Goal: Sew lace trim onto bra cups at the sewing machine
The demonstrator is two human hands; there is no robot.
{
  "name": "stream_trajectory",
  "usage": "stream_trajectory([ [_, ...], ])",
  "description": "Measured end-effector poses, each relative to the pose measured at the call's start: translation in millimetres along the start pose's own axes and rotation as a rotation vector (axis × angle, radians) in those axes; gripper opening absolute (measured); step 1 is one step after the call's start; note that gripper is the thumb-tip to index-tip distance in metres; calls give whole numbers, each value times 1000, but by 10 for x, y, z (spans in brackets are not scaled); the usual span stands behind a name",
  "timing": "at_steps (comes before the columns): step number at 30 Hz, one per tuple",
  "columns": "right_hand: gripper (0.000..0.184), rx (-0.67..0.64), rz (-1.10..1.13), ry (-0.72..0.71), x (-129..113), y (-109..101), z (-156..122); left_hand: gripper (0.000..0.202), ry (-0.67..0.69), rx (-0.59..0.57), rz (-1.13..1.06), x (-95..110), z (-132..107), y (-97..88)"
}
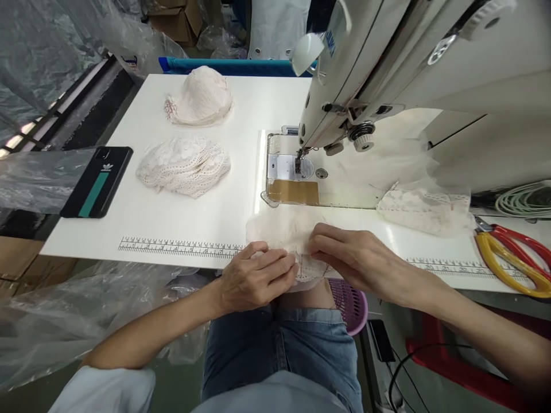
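Note:
A sheer off-white piece of fabric lies over the table's front edge, its lower part hanging toward my lap. My left hand pinches its left side, fingers curled. On the right side my right hand grips the same fabric between thumb and fingers. A lace-like pattern shows on the part between my hands. Just beyond stands the sewing machine, its presser foot above the metal needle plate; no fabric lies under the foot.
Two heaps of off-white fabric, one plain and one lacy, sit on the left. A black phone rests at the table's left edge. Red-and-yellow-handled scissors and another lace piece lie right. A purple basket stands below.

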State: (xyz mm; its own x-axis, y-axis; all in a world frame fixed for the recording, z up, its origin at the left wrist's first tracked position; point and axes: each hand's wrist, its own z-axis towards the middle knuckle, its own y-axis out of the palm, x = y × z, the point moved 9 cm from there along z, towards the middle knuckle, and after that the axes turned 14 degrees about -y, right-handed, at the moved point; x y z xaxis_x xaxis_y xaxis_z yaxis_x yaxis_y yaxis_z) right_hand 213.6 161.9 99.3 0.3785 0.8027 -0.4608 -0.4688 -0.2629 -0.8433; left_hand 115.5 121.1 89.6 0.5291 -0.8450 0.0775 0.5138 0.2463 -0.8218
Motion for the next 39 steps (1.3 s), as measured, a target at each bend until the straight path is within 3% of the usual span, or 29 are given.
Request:
stream_trajectory([
  [3,16,-44,323,-43,-24,137,105,12,-18,4,-26,-12,4,-9],
  [5,15,-72,330,-85,-19,182,139,11,-32,18,-46,-21,8,-19],
  [7,21,-66,76,-55,82,129,105,10,-46,31,-52,-31,14,-27],
  [10,32,-4,-423,87,237,-140,-137,9,-50,38,-48,-33,28,-36],
  [12,25,35,-513,172,245,-289,-412,9,-54,29,-53,-33,42,-41],
  [14,13,58,-297,215,182,-278,-698,11,-85,15,-73,-55,62,-48],
  [17,11,16,-21,176,-83,-14,-940,8,-174,-4,-127,-115,97,-53],
  [19,17,17,-59,83,-287,162,-903,4,-231,-2,-155,-151,114,-54],
  [21,23,122,-183,-5,-422,236,-756,7,-271,9,-166,-173,125,-56],
  [27,27,363,-436,-181,-498,312,-377,17,-344,-14,-150,-234,127,-33],
  [34,11,433,-515,-108,-398,348,-404,15,-309,-26,-92,-196,123,-30],
  [39,12,372,-426,-5,-400,251,-849,8,-202,8,34,-97,110,-61],
])
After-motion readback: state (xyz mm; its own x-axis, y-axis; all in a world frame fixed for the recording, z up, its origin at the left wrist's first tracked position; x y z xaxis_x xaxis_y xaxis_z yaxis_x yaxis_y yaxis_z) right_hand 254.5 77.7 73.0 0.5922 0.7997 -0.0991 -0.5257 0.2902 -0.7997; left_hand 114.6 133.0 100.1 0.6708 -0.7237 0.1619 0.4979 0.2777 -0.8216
